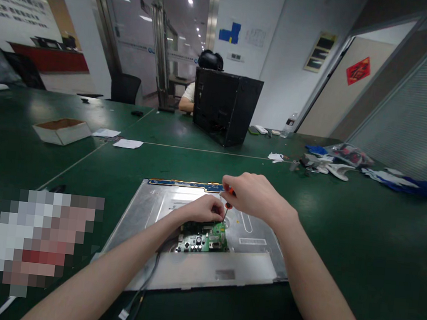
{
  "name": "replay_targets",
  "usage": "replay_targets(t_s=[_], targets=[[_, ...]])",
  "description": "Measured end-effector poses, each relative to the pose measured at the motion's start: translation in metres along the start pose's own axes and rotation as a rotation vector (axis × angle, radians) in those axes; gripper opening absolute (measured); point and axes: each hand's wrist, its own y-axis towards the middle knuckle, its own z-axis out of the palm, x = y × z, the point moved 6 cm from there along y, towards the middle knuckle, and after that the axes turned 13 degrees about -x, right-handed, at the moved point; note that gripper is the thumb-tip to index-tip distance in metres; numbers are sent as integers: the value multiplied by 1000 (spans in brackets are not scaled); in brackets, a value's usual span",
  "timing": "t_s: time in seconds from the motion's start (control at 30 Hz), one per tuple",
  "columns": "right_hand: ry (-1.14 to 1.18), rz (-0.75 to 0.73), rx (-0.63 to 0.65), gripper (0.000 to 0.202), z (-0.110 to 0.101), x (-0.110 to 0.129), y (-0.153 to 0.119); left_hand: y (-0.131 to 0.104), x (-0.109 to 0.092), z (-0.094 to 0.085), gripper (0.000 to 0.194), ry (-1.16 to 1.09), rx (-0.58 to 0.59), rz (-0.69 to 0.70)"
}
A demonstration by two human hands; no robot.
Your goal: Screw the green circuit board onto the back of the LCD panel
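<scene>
My right hand (243, 191) is closed around a screwdriver (228, 206) with an orange-red and black handle. Its shaft points down at the upper right corner of a green circuit board (209, 238). Close to the tip, my left hand (206, 209) has its fingers curled together above the board's upper edge; whatever they pinch is hidden. The board sits on the metal back of a flat display panel (259, 236) lying on the table. A narrow blue circuit strip (184, 184) runs along the panel's far edge. Cables with a white plug (123, 315) trail off its near left side.
Behind the panel stands a black computer case (219, 104), with a person partly hidden behind it. An open white box (63, 131) is at the left; bags and scraps (335, 162) lie at the right on the green table (343, 234). A blurred-out patch covers the near left.
</scene>
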Motion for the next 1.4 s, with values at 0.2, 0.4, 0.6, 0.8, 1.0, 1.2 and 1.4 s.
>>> replay_targets(t_s=[0.2,0.4,0.6,0.8,1.0,1.2,1.4], targets=[[122,-62,18,22,-2,3,-4,0,0,-2,9,-3,-10,13],[179,-77,28,27,-2,2,-6,-1,-1,-2,9,-12,-10,13],[31,28,-6,29,-1,-6,-1,0,1,-1,8,-3,-8,2],[9,39,10,39,-1,-6,1,0,1,-1,8,-3,-11,4],[63,-17,-8,23,-3,-2,-3,0,1,-1,9,-12,-12,1],[174,-52,25,30,-2,-1,-6,0,3,0,10,-36,-8,16],[51,9,1,26,-3,-5,-2,0,3,0,9,-23,-8,18]])
